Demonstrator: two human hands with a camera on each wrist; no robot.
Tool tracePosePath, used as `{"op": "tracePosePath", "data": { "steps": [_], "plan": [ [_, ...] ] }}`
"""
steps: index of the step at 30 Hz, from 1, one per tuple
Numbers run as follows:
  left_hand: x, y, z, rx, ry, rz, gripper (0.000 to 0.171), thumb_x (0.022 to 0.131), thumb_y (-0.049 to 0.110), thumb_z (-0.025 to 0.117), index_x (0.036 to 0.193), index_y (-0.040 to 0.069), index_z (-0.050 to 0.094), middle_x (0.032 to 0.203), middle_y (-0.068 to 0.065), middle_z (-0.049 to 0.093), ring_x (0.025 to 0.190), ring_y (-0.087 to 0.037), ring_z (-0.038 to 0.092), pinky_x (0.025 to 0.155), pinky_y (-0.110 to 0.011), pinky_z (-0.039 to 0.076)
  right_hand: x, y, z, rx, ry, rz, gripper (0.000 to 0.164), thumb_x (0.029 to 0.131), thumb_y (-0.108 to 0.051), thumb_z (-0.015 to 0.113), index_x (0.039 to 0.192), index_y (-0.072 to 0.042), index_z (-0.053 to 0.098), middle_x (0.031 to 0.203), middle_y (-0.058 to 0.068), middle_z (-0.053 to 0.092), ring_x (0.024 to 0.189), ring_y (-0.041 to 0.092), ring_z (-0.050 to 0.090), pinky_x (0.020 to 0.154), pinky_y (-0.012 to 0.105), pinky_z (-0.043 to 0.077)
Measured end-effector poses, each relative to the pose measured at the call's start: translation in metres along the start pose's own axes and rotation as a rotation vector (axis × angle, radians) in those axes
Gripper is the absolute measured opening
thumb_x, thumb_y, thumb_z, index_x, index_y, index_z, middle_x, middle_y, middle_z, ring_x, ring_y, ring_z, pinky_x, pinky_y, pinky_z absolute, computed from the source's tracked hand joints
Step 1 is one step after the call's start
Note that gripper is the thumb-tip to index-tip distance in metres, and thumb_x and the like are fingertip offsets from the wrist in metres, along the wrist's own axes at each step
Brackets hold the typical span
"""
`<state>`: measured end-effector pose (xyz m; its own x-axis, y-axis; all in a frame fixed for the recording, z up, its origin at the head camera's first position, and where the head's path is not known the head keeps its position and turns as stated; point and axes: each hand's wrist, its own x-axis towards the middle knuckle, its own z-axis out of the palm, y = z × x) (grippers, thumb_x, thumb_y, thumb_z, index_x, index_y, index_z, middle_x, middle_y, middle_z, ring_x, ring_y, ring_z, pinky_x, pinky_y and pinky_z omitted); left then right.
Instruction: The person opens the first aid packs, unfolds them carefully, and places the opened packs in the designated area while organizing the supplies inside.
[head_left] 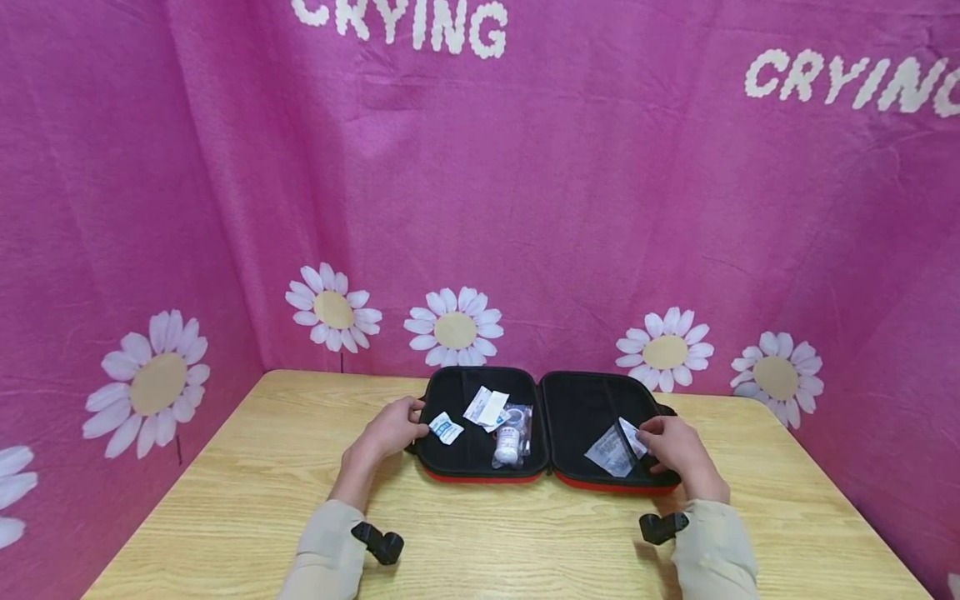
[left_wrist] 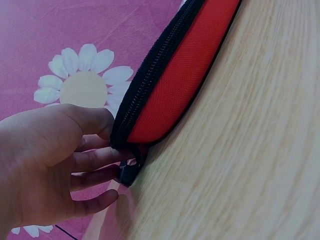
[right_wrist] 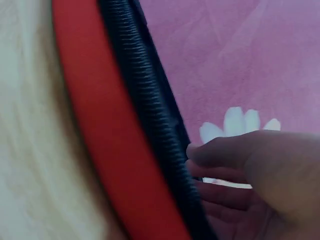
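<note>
A red zip case point(head_left: 483, 479) with a black lining lies spread flat on the table, its two halves side by side. My left hand point(head_left: 390, 427) grips its left edge; in the left wrist view the thumb touches the zipped rim and the fingers sit beside a black tab point(left_wrist: 129, 172). My right hand point(head_left: 675, 446) holds the right edge, thumb at the zipper point(right_wrist: 145, 95). In the left half are a blue-and-white packet point(head_left: 446, 428), white packets point(head_left: 486, 408) and a clear bag with a white bottle point(head_left: 507, 446). A clear packet point(head_left: 611, 452) lies in the right half.
The case rests near the far side of a wooden table point(head_left: 480, 533). Behind it and at the sides hangs a pink cloth point(head_left: 525, 208) with daisies and white letters. Each sleeve carries a small black wrist camera point(head_left: 381, 543).
</note>
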<state>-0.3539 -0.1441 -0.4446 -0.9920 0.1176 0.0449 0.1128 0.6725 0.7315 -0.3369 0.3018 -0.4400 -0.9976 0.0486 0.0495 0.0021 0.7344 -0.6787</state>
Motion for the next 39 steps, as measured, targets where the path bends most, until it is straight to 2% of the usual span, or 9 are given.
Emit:
{"op": "tracePosePath", "data": {
  "steps": [2, 5, 13, 15, 22, 24, 32, 36, 39],
  "plan": [
    [0.0, 0.0, -0.001, 0.009, 0.001, -0.001, 0.048, 0.084, 0.009, 0.069, 0.129, -0.005, 0.058, 0.101, -0.013, 0.068, 0.092, -0.02, 0.062, 0.087, -0.04, 0.051, 0.0, -0.001, 0.001, -0.001, -0.045, 0.014, 0.037, 0.096, -0.015, 0.057, 0.119, 0.013, 0.059, 0.105, 0.031, 0.063, 0.059, 0.019, 0.067, 0.06, 0.035, 0.058],
    [0.001, 0.0, 0.0, 0.014, 0.0, -0.004, 0.048, 0.085, 0.01, 0.068, 0.129, -0.004, 0.058, 0.101, -0.011, 0.067, 0.092, -0.02, 0.061, 0.087, -0.04, 0.05, 0.002, -0.001, 0.004, -0.026, -0.031, -0.02, 0.036, 0.096, -0.016, 0.058, 0.119, 0.011, 0.061, 0.109, 0.031, 0.065, 0.063, 0.02, 0.067, 0.063, 0.034, 0.058],
    [0.002, -0.006, 0.002, 0.007, 0.011, -0.008, 0.047, 0.085, 0.01, 0.069, 0.128, -0.005, 0.058, 0.098, -0.01, 0.066, 0.089, -0.019, 0.06, 0.085, -0.038, 0.049, 0.005, -0.001, 0.014, 0.05, -0.082, -0.168, 0.037, 0.097, -0.013, 0.061, 0.126, 0.008, 0.058, 0.117, 0.029, 0.065, 0.093, 0.026, 0.066, 0.069, 0.028, 0.057],
    [0.002, -0.006, 0.002, 0.006, 0.012, -0.003, 0.047, 0.085, 0.01, 0.069, 0.128, -0.005, 0.058, 0.098, -0.01, 0.065, 0.089, -0.019, 0.06, 0.085, -0.039, 0.049, 0.005, -0.002, 0.015, 0.048, -0.06, -0.16, 0.038, 0.097, -0.014, 0.061, 0.128, 0.007, 0.057, 0.118, 0.029, 0.065, 0.094, 0.027, 0.066, 0.07, 0.029, 0.057],
    [0.003, -0.004, 0.003, 0.008, 0.007, 0.0, 0.048, 0.083, 0.011, 0.069, 0.128, -0.003, 0.059, 0.098, -0.01, 0.064, 0.088, -0.018, 0.059, 0.083, -0.037, 0.049, 0.005, -0.004, 0.012, -0.093, 0.015, -0.107, 0.041, 0.096, -0.02, 0.059, 0.126, 0.009, 0.058, 0.118, 0.031, 0.064, 0.104, 0.04, 0.062, 0.096, 0.055, 0.048],
    [0.003, -0.004, 0.002, 0.006, 0.007, 0.001, 0.048, 0.083, 0.01, 0.069, 0.128, -0.003, 0.059, 0.099, -0.01, 0.065, 0.089, -0.018, 0.06, 0.084, -0.037, 0.049, 0.005, -0.006, 0.013, -0.089, 0.007, -0.114, 0.043, 0.096, -0.023, 0.061, 0.126, 0.008, 0.058, 0.118, 0.03, 0.064, 0.104, 0.038, 0.063, 0.095, 0.054, 0.049],
    [0.004, -0.005, 0.002, 0.01, 0.002, -0.003, 0.048, 0.084, 0.011, 0.069, 0.129, -0.003, 0.059, 0.099, -0.01, 0.067, 0.091, -0.019, 0.061, 0.087, -0.039, 0.049, 0.007, -0.008, 0.022, 0.163, -0.092, -0.095, 0.052, 0.099, -0.025, 0.06, 0.138, 0.008, 0.048, 0.119, 0.03, 0.064, 0.092, 0.027, 0.068, 0.07, 0.029, 0.05],
    [0.005, -0.006, 0.003, 0.016, 0.003, 0.0, 0.048, 0.084, 0.012, 0.069, 0.129, -0.003, 0.059, 0.1, -0.01, 0.068, 0.092, -0.019, 0.062, 0.088, -0.039, 0.049, 0.007, -0.009, 0.02, 0.101, -0.043, -0.099, 0.051, 0.099, -0.025, 0.06, 0.137, 0.006, 0.049, 0.121, 0.029, 0.063, 0.095, 0.029, 0.065, 0.074, 0.033, 0.053],
    [0.005, -0.006, 0.003, 0.014, 0.002, 0.001, 0.049, 0.084, 0.012, 0.069, 0.129, -0.003, 0.059, 0.1, -0.01, 0.068, 0.092, -0.019, 0.062, 0.088, -0.039, 0.05, 0.006, -0.011, 0.017, 0.044, 0.005, -0.119, 0.048, 0.099, -0.024, 0.06, 0.136, 0.005, 0.052, 0.125, 0.029, 0.062, 0.106, 0.037, 0.063, 0.089, 0.045, 0.053]
  ]
}}
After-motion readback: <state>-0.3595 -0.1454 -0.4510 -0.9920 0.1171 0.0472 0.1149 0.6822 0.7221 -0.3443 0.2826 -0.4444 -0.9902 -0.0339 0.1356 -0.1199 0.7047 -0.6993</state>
